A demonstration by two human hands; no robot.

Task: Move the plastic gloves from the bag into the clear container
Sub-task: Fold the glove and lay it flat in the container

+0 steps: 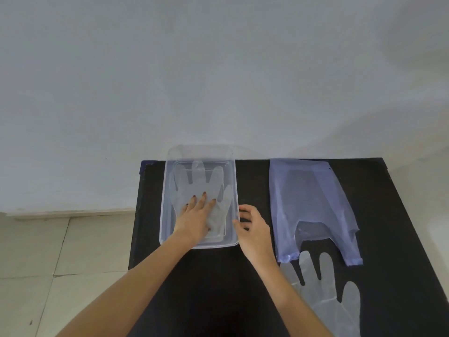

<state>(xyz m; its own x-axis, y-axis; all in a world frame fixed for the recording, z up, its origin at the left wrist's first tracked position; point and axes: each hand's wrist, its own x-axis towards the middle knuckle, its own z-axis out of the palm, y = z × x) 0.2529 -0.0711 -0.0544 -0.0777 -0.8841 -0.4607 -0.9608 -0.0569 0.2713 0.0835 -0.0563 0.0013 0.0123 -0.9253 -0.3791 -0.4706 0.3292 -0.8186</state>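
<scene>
Gloves [323,295] look flimsy and slippery, best pinched at the cuff; left hand [195,218] spread flat, right hand [252,227] loosely curled, empty.

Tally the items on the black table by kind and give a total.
Plastic gloves: 2, one in the container, one on the table
Clear container: 1
Bluish plastic bag: 1
Total: 4
</scene>
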